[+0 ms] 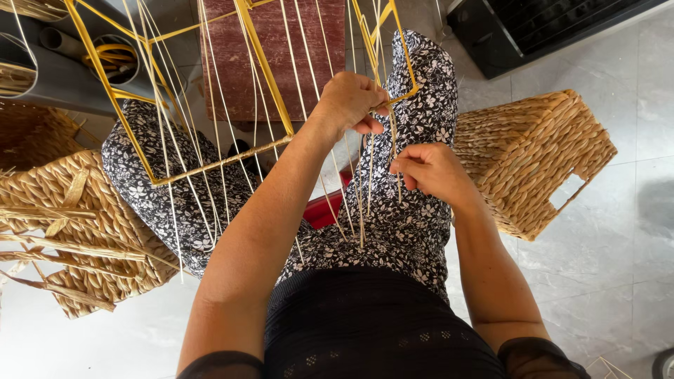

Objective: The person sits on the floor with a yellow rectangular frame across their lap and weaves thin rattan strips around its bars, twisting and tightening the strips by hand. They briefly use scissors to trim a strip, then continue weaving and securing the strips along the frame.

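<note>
A yellow metal wire frame [263,67] rests across my lap, strung with several thin pale straw strands [210,126]. My left hand [349,102] grips the frame's right corner and pinches strands there. Just below it, my right hand [430,170] pinches a few hanging strands [366,203] between thumb and fingers. The strand ends dangle down over my black-and-white floral trousers [414,224].
A finished woven basket [533,158] lies on its side on the grey tiled floor at right. Another woven basket with loose straw [70,231] sits at left. A dark red stool [281,42] stands ahead, grey tubs [63,63] at upper left, a black crate [533,24] at upper right.
</note>
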Demonstrator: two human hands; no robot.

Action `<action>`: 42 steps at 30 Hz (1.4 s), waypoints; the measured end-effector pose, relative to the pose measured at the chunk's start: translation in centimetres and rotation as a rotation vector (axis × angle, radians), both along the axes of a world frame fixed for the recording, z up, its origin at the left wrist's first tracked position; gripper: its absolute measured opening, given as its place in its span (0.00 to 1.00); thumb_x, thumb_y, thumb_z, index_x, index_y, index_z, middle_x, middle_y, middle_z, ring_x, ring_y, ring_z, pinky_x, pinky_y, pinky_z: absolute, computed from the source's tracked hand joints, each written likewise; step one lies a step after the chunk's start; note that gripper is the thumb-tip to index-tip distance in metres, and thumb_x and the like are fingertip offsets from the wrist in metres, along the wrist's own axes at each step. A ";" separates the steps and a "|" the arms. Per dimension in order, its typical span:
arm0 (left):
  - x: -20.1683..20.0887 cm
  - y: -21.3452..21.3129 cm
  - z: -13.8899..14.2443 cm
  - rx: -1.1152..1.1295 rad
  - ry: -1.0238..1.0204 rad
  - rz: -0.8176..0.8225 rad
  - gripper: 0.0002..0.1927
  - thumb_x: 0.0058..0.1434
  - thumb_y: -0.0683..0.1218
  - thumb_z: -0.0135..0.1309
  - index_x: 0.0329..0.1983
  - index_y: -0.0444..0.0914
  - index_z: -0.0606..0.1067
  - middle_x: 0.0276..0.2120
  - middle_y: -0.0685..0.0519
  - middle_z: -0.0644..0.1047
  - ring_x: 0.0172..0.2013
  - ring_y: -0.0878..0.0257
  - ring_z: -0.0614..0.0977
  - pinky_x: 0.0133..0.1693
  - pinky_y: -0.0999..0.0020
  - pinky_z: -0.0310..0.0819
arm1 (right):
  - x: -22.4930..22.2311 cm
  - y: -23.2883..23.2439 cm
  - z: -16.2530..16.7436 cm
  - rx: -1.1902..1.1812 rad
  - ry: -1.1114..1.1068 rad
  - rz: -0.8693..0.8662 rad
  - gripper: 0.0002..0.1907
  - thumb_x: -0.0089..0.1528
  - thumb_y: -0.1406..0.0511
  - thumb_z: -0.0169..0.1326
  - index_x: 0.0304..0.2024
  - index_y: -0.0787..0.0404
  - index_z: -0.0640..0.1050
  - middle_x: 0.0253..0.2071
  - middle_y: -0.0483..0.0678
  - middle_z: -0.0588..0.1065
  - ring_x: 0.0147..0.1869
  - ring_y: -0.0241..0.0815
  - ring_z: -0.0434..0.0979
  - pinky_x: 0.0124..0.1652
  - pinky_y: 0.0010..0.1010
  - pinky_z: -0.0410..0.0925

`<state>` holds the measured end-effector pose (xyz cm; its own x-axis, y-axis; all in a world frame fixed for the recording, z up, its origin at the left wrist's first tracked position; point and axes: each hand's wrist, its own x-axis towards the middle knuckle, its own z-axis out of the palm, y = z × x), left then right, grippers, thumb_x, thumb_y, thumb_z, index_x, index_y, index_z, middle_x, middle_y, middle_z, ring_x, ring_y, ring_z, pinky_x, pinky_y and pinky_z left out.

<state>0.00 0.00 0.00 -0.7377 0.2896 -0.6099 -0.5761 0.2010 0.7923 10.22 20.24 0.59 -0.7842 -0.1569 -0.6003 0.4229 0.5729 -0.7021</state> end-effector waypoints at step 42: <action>0.1 0.2 0.2 -0.024 -0.015 0.047 0.07 0.63 0.42 0.54 0.36 0.32 0.79 0.28 0.49 0.85 0.18 0.65 0.84 0.18 0.74 0.78 | -9.8 -2.4 -0.6 -0.008 0.609 0.063 0.13 0.64 0.72 0.59 0.52 0.61 0.80 0.36 0.45 0.81 0.35 0.30 0.80 0.36 0.24 0.73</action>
